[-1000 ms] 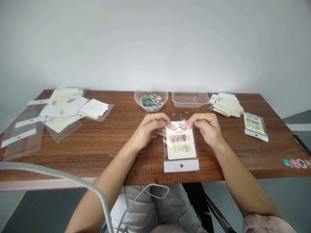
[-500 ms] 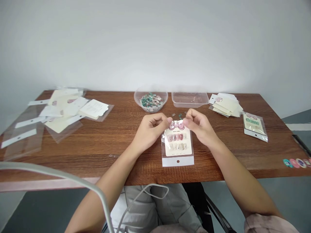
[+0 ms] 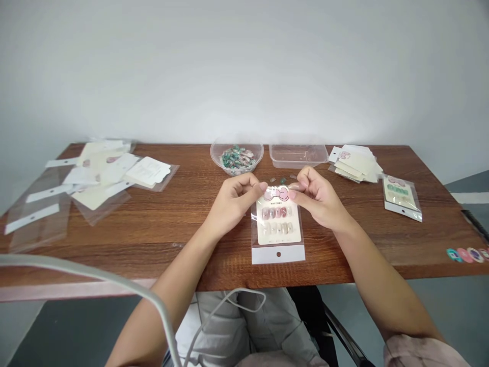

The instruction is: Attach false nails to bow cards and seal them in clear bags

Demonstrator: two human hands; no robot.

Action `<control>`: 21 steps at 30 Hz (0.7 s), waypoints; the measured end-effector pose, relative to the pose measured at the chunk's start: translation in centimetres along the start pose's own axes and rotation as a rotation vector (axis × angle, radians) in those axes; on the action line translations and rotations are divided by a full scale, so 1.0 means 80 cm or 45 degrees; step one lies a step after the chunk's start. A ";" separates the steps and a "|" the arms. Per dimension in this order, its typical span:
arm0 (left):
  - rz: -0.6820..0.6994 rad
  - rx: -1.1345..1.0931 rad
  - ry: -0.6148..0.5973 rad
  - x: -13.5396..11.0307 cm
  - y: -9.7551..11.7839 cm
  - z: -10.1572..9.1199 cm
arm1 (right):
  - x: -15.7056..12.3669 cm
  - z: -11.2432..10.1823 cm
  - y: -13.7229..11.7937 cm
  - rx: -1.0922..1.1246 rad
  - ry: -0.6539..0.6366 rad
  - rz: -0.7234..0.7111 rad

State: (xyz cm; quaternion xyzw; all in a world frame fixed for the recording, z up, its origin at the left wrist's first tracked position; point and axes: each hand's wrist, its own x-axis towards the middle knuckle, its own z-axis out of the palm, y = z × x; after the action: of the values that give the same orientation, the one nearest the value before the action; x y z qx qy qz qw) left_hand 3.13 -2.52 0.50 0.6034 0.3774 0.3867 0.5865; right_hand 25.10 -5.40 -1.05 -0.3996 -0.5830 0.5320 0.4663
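Bagged nail card (image 3: 277, 227) shifted slightly farther away; long axis runs away from person, bow end far, pinched there by left hand (image 3: 232, 200) and right hand (image 3: 320, 201).

1. The nail card (image 3: 277, 220): cream, with a pink bow print and two rows of press-on nails.
2. It sits inside a clear sleeve (image 3: 278, 253) whose white hang-strip points toward the worktop's near edge.

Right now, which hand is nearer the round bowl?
Left. The left hand is just in front of the bowl; the right hand is further right, before the tray. Both pinch the packet.
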 end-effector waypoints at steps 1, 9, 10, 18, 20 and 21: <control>0.005 0.009 0.004 0.000 0.000 0.000 | 0.000 0.000 0.001 0.001 -0.013 -0.009; 0.083 0.532 0.162 0.002 -0.009 0.007 | -0.001 0.011 0.010 -0.152 -0.016 0.025; 0.078 0.525 0.148 0.003 -0.010 0.006 | -0.002 0.011 0.010 -0.165 -0.012 0.021; -0.086 0.124 -0.135 0.006 -0.001 -0.015 | 0.003 -0.004 0.004 -0.136 0.012 -0.012; -0.141 0.015 -0.183 0.007 0.002 -0.020 | 0.005 -0.009 0.004 -0.094 -0.009 -0.004; -0.172 -0.041 -0.205 0.007 0.003 -0.022 | 0.006 -0.012 0.004 -0.064 -0.025 0.014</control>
State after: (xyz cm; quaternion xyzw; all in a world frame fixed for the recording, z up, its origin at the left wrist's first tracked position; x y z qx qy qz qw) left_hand 1.79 -1.29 0.77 0.5963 0.3625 0.3024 0.6493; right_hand 25.90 -4.70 -1.30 -0.4090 -0.5985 0.5237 0.4475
